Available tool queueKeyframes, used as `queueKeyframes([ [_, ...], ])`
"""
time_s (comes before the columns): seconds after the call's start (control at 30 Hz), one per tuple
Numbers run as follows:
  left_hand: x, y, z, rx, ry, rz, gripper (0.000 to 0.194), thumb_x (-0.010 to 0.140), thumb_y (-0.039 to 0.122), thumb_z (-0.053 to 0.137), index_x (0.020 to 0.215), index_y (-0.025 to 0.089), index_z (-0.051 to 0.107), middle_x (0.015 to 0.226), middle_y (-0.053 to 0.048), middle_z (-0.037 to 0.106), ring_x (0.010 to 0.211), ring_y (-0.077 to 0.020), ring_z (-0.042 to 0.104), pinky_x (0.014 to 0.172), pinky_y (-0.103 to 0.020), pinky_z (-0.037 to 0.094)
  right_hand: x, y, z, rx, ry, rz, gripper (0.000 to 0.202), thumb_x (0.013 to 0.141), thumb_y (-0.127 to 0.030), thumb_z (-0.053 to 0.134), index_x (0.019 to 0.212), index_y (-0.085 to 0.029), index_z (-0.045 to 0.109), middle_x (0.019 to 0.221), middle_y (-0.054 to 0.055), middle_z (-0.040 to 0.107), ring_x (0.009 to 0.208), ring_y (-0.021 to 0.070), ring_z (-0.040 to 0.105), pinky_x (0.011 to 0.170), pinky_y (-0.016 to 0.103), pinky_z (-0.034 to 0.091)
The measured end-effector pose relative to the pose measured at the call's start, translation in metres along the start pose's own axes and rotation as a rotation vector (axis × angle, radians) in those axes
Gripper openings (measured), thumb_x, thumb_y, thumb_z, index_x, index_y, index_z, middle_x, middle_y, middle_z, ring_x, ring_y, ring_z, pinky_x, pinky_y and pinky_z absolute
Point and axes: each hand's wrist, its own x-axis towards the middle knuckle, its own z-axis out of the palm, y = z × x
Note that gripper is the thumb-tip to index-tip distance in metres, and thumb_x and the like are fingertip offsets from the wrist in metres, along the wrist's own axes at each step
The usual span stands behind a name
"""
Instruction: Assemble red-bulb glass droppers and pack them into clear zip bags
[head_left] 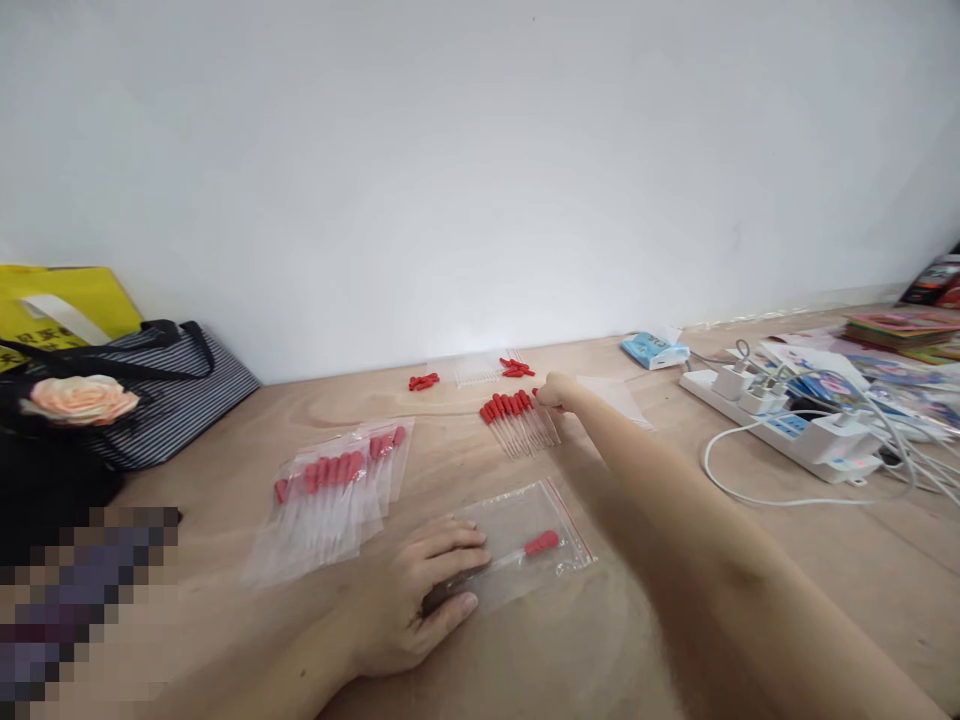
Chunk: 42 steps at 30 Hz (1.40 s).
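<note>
A clear zip bag with a red seal strip lies flat on the wooden table, near the middle, holding one glass dropper with a red bulb. The left hand rests on the bag's near-left end, fingers loosely spread, pressing it down. Farther off, the right hand reaches to a row of loose red-bulbed droppers, fingertips pinched on one bulb at the row's right end. Filled bags lie to the left; a power strip sits far right.
</note>
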Motion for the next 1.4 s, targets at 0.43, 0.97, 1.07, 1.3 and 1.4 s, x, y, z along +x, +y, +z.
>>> queueKeyframes([
  [0.43, 0.004, -0.001, -0.002, -0.047, -0.085, -0.04, 0.035, 0.087, 0.026, 0.039, 0.121, 0.026, 0.048, 0.127, -0.002, 0.048, 0.12, -0.0197, 0.04, 0.103, -0.042, 0.029, -0.118, 0.055, -0.059, 0.896, -0.235, -0.02, 0.026, 0.06, -0.028, 0.07, 0.079, -0.017, 0.056, 0.07, -0.001, 0.056, 0.053, 0.0059, 0.048, 0.051, 0.02, 0.04],
  [0.97, 0.004, -0.004, 0.003, -0.009, -0.116, -0.061, 0.046, 0.085, 0.032, 0.043, 0.129, 0.024, 0.034, 0.133, -0.004, 0.04, 0.124, -0.021, 0.034, 0.103, -0.043, 0.027, -0.161, 0.053, -0.012, 1.059, -0.166, 0.122, 0.038, 0.062, -0.038, 0.067, 0.088, -0.021, 0.044, 0.066, -0.004, 0.057, 0.058, 0.0102, 0.059, 0.059, 0.025, 0.047],
  [1.07, 0.004, -0.005, 0.003, -0.012, -0.127, -0.084, 0.049, 0.085, 0.035, 0.043, 0.131, 0.023, 0.03, 0.136, -0.004, 0.036, 0.125, -0.021, 0.03, 0.104, -0.043, 0.026, -0.166, 0.051, -0.012, 0.959, -0.348, 0.072, 0.036, 0.062, -0.04, 0.067, 0.086, -0.018, 0.05, 0.059, -0.004, 0.056, 0.049, 0.0081, 0.054, 0.049, 0.021, 0.043],
  [1.3, 0.003, -0.007, 0.005, -0.017, -0.111, -0.049, 0.048, 0.085, 0.034, 0.042, 0.131, 0.025, 0.03, 0.134, -0.003, 0.038, 0.124, -0.0204, 0.033, 0.104, -0.043, 0.025, -0.167, 0.047, -0.014, 0.584, -0.578, -0.046, 0.039, 0.065, -0.039, 0.066, 0.094, -0.015, 0.058, 0.061, -0.002, 0.06, 0.036, 0.0023, 0.038, 0.034, 0.016, 0.028],
  [1.4, 0.003, -0.006, 0.006, -0.026, -0.109, -0.052, 0.048, 0.085, 0.033, 0.043, 0.13, 0.024, 0.032, 0.133, -0.004, 0.04, 0.124, -0.0207, 0.033, 0.103, -0.043, 0.026, -0.169, 0.045, -0.007, 0.543, -0.548, -0.101, 0.037, 0.066, -0.041, 0.064, 0.092, -0.016, 0.057, 0.077, 0.002, 0.065, 0.04, 0.0035, 0.042, 0.034, 0.016, 0.029],
])
